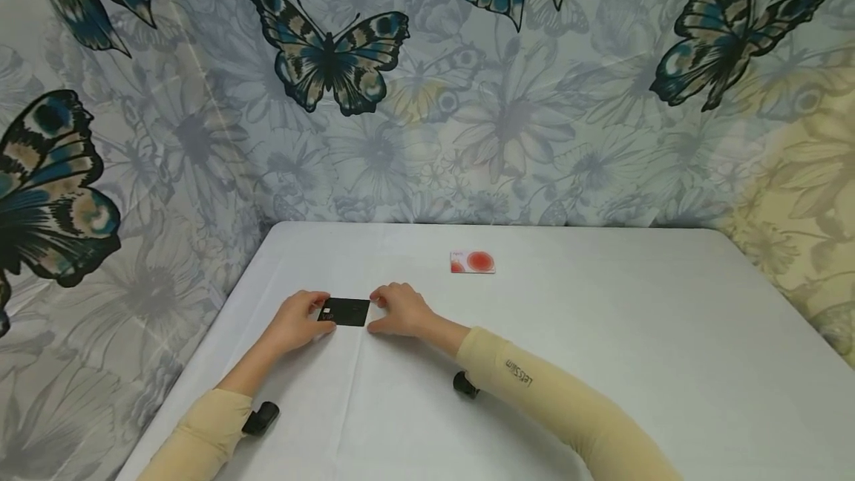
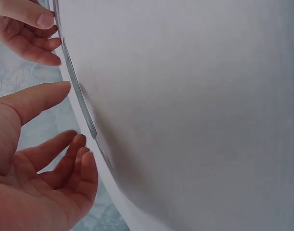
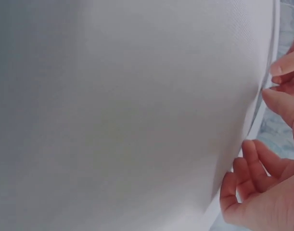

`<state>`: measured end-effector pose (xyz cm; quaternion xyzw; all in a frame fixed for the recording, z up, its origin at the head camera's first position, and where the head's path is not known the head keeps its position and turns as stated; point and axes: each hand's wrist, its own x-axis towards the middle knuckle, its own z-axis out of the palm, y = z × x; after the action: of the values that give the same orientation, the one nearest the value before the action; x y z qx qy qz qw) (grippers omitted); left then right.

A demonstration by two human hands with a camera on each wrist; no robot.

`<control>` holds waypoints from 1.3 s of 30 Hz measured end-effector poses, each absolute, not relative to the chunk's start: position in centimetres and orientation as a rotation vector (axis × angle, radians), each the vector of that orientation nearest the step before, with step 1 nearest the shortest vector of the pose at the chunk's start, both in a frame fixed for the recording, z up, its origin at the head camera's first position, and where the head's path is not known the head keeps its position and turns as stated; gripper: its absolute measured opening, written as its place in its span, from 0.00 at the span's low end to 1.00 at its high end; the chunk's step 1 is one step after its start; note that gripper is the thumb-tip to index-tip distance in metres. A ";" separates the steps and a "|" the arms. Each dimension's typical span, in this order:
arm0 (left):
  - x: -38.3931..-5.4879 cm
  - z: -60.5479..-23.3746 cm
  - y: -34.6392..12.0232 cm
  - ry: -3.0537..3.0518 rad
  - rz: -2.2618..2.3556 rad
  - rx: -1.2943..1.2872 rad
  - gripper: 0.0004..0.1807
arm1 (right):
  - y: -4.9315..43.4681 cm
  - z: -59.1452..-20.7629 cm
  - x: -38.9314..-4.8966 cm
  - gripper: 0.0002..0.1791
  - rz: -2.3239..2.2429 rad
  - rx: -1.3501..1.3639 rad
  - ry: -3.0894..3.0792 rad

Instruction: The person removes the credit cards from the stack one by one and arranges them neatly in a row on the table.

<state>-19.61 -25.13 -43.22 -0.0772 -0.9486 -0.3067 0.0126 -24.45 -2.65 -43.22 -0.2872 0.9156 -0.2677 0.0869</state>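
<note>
A black bank card (image 1: 344, 312) with a small pale chip mark near its left end lies level, close over the white table. My left hand (image 1: 298, 321) holds it at the left end, thumb at the near edge and fingers at the far edge. At the other end, my right hand (image 1: 403, 310) has bent fingers and thumb right at the two right corners. The left wrist view catches the card (image 2: 79, 89) almost edge-on, with my left hand (image 2: 50, 159) beside it. In the right wrist view my right hand (image 3: 267, 178) curves along the table's surface.
A white card with a red circle (image 1: 480, 262) lies farther back on the white table (image 1: 601, 303). Behind and to the left hangs patterned cloth (image 1: 414, 154) with butterflies. Black wrist devices (image 1: 261, 419) sit below the sleeves.
</note>
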 end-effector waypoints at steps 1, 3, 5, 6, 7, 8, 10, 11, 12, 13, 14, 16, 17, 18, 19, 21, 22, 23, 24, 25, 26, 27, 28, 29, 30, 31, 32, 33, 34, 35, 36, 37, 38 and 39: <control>-19.5 -43.2 -25.0 -2.939 -0.953 -0.265 0.28 | -2.3 -43.2 -24.4 0.28 -0.820 -0.861 2.715; -19.3 -43.1 -24.5 -2.908 -0.966 -0.308 0.27 | -1.5 -43.3 -24.3 0.27 -0.867 -0.871 2.696; -19.1 -43.1 -23.9 -2.888 -0.996 -0.334 0.26 | -0.6 -43.4 -24.2 0.27 -0.919 -0.882 2.680; -19.0 -43.0 -23.5 -2.880 -1.018 -0.343 0.25 | -0.2 -43.4 -24.2 0.27 -0.947 -0.889 2.674; -19.0 -42.9 -23.1 -2.874 -1.048 -0.349 0.25 | 0.3 -43.4 -24.1 0.26 -0.972 -0.896 2.666; -18.9 -42.8 -22.6 -2.874 -1.079 -0.349 0.25 | 0.9 -43.5 -24.1 0.26 -0.997 -0.902 2.660; -18.8 -42.6 -21.7 -2.876 -1.141 -0.342 0.24 | 1.9 -43.5 -23.9 0.25 -1.047 -0.901 2.642; -18.7 -42.5 -21.2 -2.879 -1.169 -0.338 0.24 | 2.4 -43.5 -23.7 0.24 -1.063 -0.898 2.638; -18.7 -42.3 -20.7 -2.880 -1.201 -0.335 0.23 | 2.9 -43.5 -23.6 0.24 -1.082 -0.886 2.630; -18.6 -42.2 -20.3 -2.885 -1.231 -0.330 0.23 | 3.4 -43.4 -23.4 0.23 -1.098 -0.873 2.624; -18.6 -42.2 -19.9 -2.887 -1.258 -0.325 0.23 | 3.8 -43.4 -23.3 0.23 -1.110 -0.861 2.623; -18.4 -42.1 -19.1 -2.885 -1.303 -0.333 0.22 | 4.6 -43.5 -23.0 0.23 -1.135 -0.828 2.619; -18.4 -42.1 -18.7 -2.883 -1.314 -0.345 0.22 | 5.0 -43.5 -22.8 0.23 -1.145 -0.816 2.619; -18.4 -42.1 -18.3 -2.879 -1.331 -0.358 0.22 | 5.4 -43.4 -22.7 0.23 -1.158 -0.800 2.617; -18.3 -42.1 -18.0 -2.877 -1.340 -0.377 0.22 | 5.8 -43.5 -22.5 0.23 -1.166 -0.788 2.621; -18.3 -42.1 -17.3 -2.874 -1.347 -0.418 0.22 | 6.6 -43.6 -22.3 0.23 -1.185 -0.762 2.621; -18.3 -42.1 -17.0 -2.871 -1.351 -0.441 0.22 | 7.0 -43.6 -22.1 0.23 -1.191 -0.751 2.622; -18.3 -42.1 -16.7 -2.867 -1.361 -0.462 0.23 | 7.4 -43.6 -22.0 0.23 -1.198 -0.744 2.623; -18.2 -42.2 -16.5 -2.863 -1.373 -0.481 0.23 | 7.7 -43.7 -21.9 0.23 -1.204 -0.731 2.624; -18.3 -42.2 -16.2 -2.858 -1.383 -0.499 0.23 | 8.1 -43.7 -21.8 0.23 -1.212 -0.723 2.624; -18.3 -42.3 -16.0 -2.853 -1.390 -0.517 0.23 | 8.4 -43.7 -21.6 0.23 -1.220 -0.713 2.619; -18.3 -42.4 -15.8 -2.848 -1.399 -0.535 0.24 | 8.8 -43.7 -21.5 0.23 -1.227 -0.703 2.616; -18.3 -42.5 -15.5 -2.843 -1.409 -0.558 0.24 | 9.1 -43.7 -21.4 0.23 -1.234 -0.694 2.613; -18.4 -42.6 -15.3 -2.839 -1.418 -0.576 0.24 | 9.4 -43.7 -21.3 0.23 -1.247 -0.680 2.607; -18.4 -42.7 -15.0 -2.837 -1.426 -0.590 0.24 | 9.7 -43.6 -21.1 0.23 -1.257 -0.666 2.601; -18.4 -42.8 -14.7 -2.835 -1.431 -0.605 0.24 | 10.0 -43.6 -21.0 0.23 -1.272 -0.661 2.594; -18.4 -42.9 -14.5 -2.833 -1.436 -0.619 0.24 | 10.3 -43.6 -20.8 0.23 -1.282 -0.654 2.587; -18.4 -43.0 -14.2 -2.829 -1.447 -0.632 0.24 | 10.6 -43.6 -20.7 0.23 -1.292 -0.651 2.583; -18.4 -43.0 -13.9 -2.825 -1.459 -0.641 0.24 | 10.9 -43.6 -20.5 0.24 -1.304 -0.647 2.577; -18.4 -43.1 -13.7 -2.821 -1.471 -0.649 0.24 | 11.3 -43.6 -20.4 0.24 -1.319 -0.645 2.571; -18.4 -43.1 -13.4 -2.816 -1.479 -0.657 0.24 | 11.6 -43.6 -20.2 0.24 -1.326 -0.647 2.570; -18.4 -43.1 -13.2 -2.813 -1.485 -0.666 0.24 | 11.9 -43.6 -20.1 0.24 -1.333 -0.648 2.568; -18.4 -43.1 -12.9 -2.811 -1.493 -0.674 0.24 | 12.2 -43.6 -19.9 0.24 -1.338 -0.648 2.564; -18.4 -43.1 -12.7 -2.811 -1.500 -0.683 0.24 | 12.5 -43.6 -19.7 0.24 -1.347 -0.648 2.559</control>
<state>-18.41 -12.70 -43.08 -0.2094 -0.8612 -0.4595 -0.0585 -19.74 12.55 -43.57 -0.2178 0.8601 -0.4527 0.0887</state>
